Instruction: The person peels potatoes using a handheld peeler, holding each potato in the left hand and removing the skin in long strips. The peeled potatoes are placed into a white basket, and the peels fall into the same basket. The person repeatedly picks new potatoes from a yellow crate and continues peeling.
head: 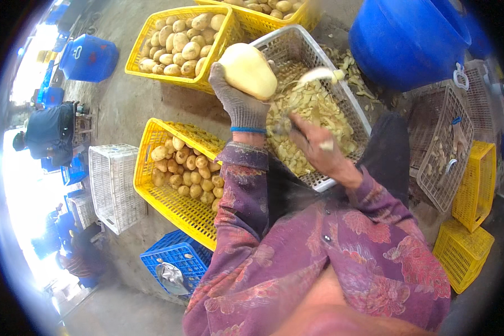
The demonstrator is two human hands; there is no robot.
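Note:
My left hand (239, 98), in a grey knit glove with a blue cuff edge, holds up a large, pale peeled potato (248, 72). My right hand (319, 145) is bare and motion-blurred, its fingers closed around a small hand tool, probably a peeler; blur hides the blade. Below both hands, a white plastic crate (355, 107) stands between my knees, with a heap of potato peelings (315, 111) in it. A pale strip of peel (319, 75) shows as a blur over the crate's far right side, apart from the potato.
Yellow crates of unpeeled potatoes stand at far left (151, 25) and beside my left arm (151, 197). A blue barrel (403, 42) rises at far right, with peelings on the floor near it. A blue crate (172, 252) sits lower left; a person (52, 130) is farther left.

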